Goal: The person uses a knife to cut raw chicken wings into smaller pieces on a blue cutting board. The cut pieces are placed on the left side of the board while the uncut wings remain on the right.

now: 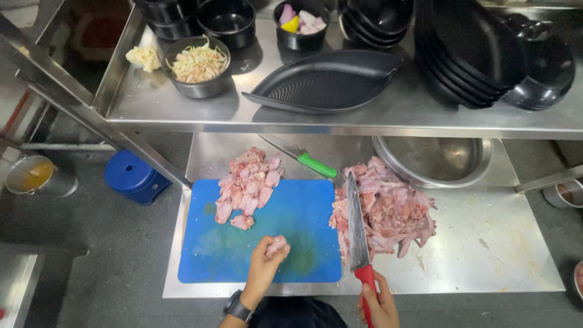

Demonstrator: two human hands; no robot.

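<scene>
My left hand [263,267] holds a piece of raw chicken [278,245] over the near part of the blue cutting board [303,209]. My right hand [378,301] grips the red handle of a long knife [356,228], its blade pointing away from me along the board's right edge. A heap of cut chicken pieces [249,185] lies on the board's far left. A bigger pile of uncut raw chicken [388,209] rests on the steel table just right of the blade.
A green-handled knife [303,158] lies behind the board, next to a steel bowl [434,161]. The upper shelf [376,115] carries a black leaf-shaped dish [325,82], stacked black bowls [467,51] and a bowl of shredded salad [197,64]. A blue stool [135,176] stands on the floor left.
</scene>
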